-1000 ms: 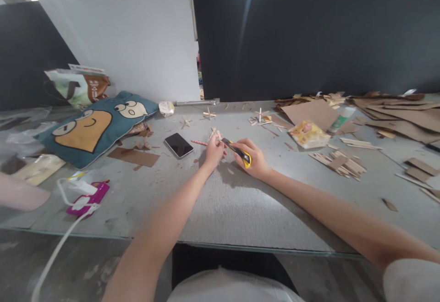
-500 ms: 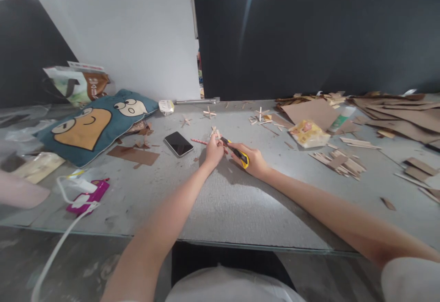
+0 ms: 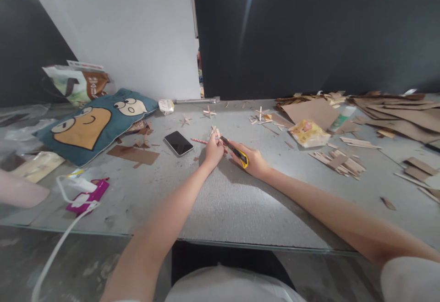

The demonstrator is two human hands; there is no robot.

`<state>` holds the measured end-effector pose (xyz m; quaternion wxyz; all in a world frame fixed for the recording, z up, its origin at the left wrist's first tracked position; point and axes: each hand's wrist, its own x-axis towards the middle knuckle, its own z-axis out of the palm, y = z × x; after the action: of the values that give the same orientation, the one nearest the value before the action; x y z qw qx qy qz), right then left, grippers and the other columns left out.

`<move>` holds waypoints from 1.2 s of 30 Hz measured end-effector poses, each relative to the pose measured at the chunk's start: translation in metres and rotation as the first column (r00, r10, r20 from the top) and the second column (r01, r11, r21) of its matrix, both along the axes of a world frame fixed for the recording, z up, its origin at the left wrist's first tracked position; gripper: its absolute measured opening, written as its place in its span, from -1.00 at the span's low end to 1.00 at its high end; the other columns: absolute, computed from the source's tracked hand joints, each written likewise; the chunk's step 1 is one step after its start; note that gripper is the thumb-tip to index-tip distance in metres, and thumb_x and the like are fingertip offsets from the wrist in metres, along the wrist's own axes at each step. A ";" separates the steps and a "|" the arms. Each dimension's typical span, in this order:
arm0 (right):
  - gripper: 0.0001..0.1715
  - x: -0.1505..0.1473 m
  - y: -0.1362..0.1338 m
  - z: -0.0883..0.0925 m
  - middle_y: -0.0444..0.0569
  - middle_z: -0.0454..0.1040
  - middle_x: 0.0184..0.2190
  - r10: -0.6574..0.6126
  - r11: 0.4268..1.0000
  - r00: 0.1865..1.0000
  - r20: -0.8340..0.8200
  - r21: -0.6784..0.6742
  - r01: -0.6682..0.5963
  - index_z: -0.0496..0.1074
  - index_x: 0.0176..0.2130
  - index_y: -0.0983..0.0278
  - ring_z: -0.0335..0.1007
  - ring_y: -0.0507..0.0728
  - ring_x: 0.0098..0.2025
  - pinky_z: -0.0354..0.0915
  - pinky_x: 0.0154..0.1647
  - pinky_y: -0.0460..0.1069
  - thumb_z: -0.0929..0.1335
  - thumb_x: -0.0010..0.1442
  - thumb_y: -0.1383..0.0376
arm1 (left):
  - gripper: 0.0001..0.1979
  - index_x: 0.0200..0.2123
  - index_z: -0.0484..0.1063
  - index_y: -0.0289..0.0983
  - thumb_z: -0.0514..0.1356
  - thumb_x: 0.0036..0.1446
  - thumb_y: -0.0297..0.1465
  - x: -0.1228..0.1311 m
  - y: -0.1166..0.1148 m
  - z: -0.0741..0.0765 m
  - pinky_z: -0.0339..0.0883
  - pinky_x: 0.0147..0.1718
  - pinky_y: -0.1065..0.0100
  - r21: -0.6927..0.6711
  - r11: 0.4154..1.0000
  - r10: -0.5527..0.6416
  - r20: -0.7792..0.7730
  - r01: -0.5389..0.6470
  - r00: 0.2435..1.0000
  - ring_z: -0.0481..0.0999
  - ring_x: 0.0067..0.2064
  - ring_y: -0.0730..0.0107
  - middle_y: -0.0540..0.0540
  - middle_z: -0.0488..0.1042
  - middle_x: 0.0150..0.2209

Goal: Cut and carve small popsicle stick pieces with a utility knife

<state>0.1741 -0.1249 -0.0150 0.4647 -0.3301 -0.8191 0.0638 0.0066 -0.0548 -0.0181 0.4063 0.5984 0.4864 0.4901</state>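
My right hand [image 3: 253, 161] is closed around a yellow and black utility knife [image 3: 240, 154], its front end pointing up and left. Close beside it, my left hand [image 3: 214, 152] pinches a small piece made of thin wooden sticks [image 3: 215, 130] just above the tabletop. The knife's tip is at or near this piece; whether it touches I cannot tell. A red-and-white striped stick [image 3: 198, 141] lies left of my left hand, its right end hidden by the fingers. Behind the hands stand small star-shaped stick pieces [image 3: 209, 112].
A phone [image 3: 178, 143] lies to the left, near a blue cartoon pillow [image 3: 99, 125]. A purple power strip [image 3: 88, 197] with a white cable is at front left. Rightward are a yellow packet [image 3: 307, 133], a glue tube [image 3: 342, 119], wooden sticks [image 3: 335, 163] and cardboard sheets [image 3: 398, 114].
The knife and my right hand have shifted very slightly. Both hands keep their grip, and everything else is in the same place.
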 end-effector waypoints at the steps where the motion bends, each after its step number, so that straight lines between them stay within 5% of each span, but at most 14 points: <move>1: -0.49 0.000 0.000 0.000 0.16 0.63 0.03 -0.006 1.000 1.000 0.005 -0.005 0.006 0.35 0.33 0.22 0.65 0.19 -0.04 0.52 -0.01 0.03 0.30 0.46 0.23 | -0.67 0.09 0.36 -0.25 0.07 0.29 -0.54 0.000 0.000 0.000 0.38 -0.54 0.41 0.005 1.000 -0.001 -0.006 0.001 1.000 0.50 -0.57 0.40 0.03 0.49 -0.47; 11: -0.48 0.002 0.000 0.001 0.16 0.61 -0.03 0.014 1.000 0.997 0.072 -0.028 -0.012 0.32 0.35 0.18 0.63 0.23 -0.06 0.51 -0.01 0.08 0.29 0.47 0.21 | -0.69 0.00 0.43 -0.27 0.10 0.21 -0.59 -0.004 -0.003 0.001 0.44 -0.46 0.32 0.046 0.999 0.016 -0.069 -0.013 0.998 0.57 -0.49 0.29 -0.09 0.57 -0.40; 25: -0.45 0.005 -0.003 0.006 0.19 0.56 -0.01 0.027 1.000 0.991 0.129 -0.004 -0.027 0.23 0.39 0.21 0.61 0.23 -0.05 0.51 -0.02 0.09 0.25 0.48 0.26 | -0.71 0.07 0.35 -0.22 0.08 0.31 -0.50 -0.004 -0.008 0.004 0.39 -0.52 0.39 0.073 0.995 -0.065 -0.079 0.071 0.995 0.46 -0.60 0.43 0.00 0.53 -0.42; 36: -0.42 0.006 -0.002 0.005 0.19 0.57 -0.01 0.035 0.999 0.991 0.129 -0.008 -0.034 0.21 0.41 0.21 0.63 0.22 -0.07 0.52 -0.05 0.06 0.26 0.47 0.25 | -0.62 0.05 0.33 -0.24 0.09 0.19 -0.62 -0.004 -0.008 0.007 0.45 -0.44 0.37 0.066 0.995 -0.071 -0.057 0.075 0.996 0.56 -0.48 0.35 0.02 0.51 -0.43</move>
<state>0.1799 -0.1273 -0.0099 0.4086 -0.3205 -0.8530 0.0526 0.0022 -0.0629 -0.0114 0.3898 0.6426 0.4581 0.4747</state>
